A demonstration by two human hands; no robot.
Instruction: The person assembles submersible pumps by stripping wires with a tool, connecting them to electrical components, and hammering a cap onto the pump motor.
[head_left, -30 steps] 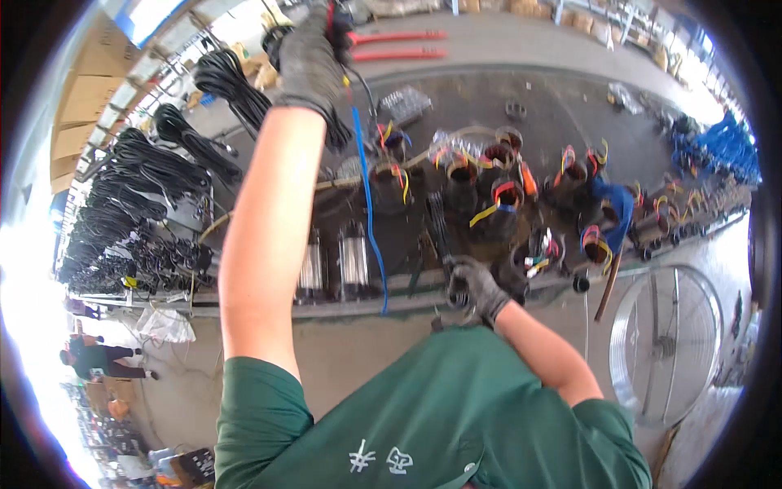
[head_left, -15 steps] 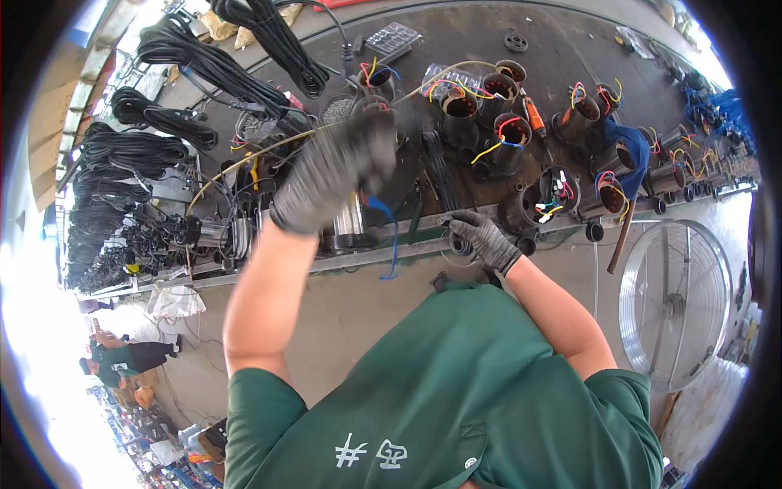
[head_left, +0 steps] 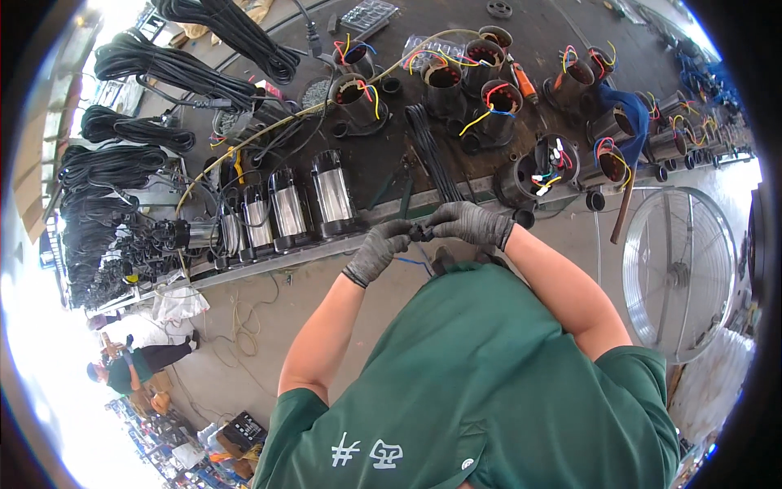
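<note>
Both my hands wear grey work gloves and meet in front of the bench edge. My left hand [head_left: 380, 251] has its fingers closed on a small black part [head_left: 419, 233]. From the other side my right hand [head_left: 471, 224] pinches the same part; its exact kind is too small to make out. A folded bundle of black cable [head_left: 432, 151] lies on the bench and reaches down to my right hand. Below my left fingers a thin blue strip [head_left: 414, 262] shows. Left of the hands stand several shiny metal cylinders with black ends, the nearest a silver cylinder [head_left: 332, 191].
Dark motor housings [head_left: 444, 77] with coloured wires crowd the bench [head_left: 562, 28]. An orange-handled screwdriver [head_left: 523, 81] lies among them. Coiled black cables [head_left: 175, 69] are piled at the left. A large round fan [head_left: 680, 273] stands at the right. Another person [head_left: 142, 364] is far left.
My left hand has come down from above the bench to meet my right hand at the small black part. The view has shifted slightly, uncovering the cylinders and a wired housing.
</note>
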